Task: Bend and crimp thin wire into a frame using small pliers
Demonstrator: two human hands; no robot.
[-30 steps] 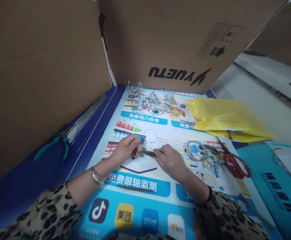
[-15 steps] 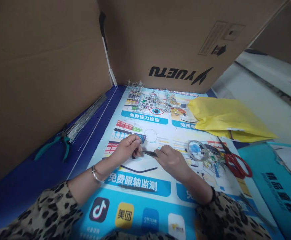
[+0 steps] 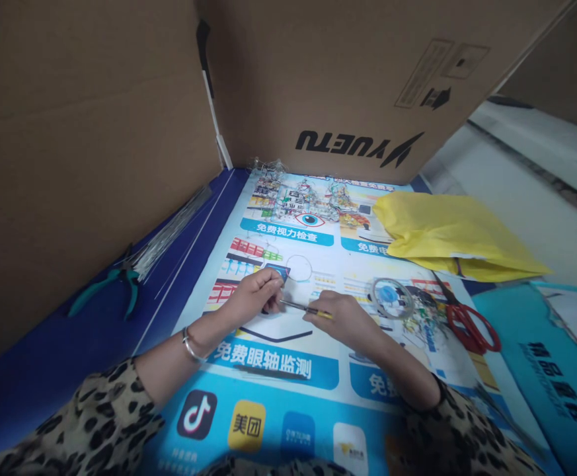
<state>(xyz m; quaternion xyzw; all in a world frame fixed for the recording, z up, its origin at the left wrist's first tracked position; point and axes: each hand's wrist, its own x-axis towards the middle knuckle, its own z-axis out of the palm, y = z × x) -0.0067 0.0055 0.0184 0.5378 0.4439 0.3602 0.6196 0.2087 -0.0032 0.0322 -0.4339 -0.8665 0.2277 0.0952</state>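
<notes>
My left hand is closed in a pinch above the printed sheet. Whatever its fingertips grip is too small to make out. Across from it, my right hand is closed round a slim pointed tool with a thin metal tip and a yellow and dark handle. The tip reaches left and ends right by the left fingertips; whether they touch I cannot tell. A clear round roll lies to the right of my right hand, and red-handled scissors lie farther right.
Cardboard walls rise at the back and left. Teal-handled pliers and a bundle of thin wires lie left. Tangled wire pieces sit toward the back. A yellow bag and a teal bag lie right.
The tool has turned in my right hand, so its yellow handle now shows. My right hand has shifted slightly right, while my left hand has barely moved.
</notes>
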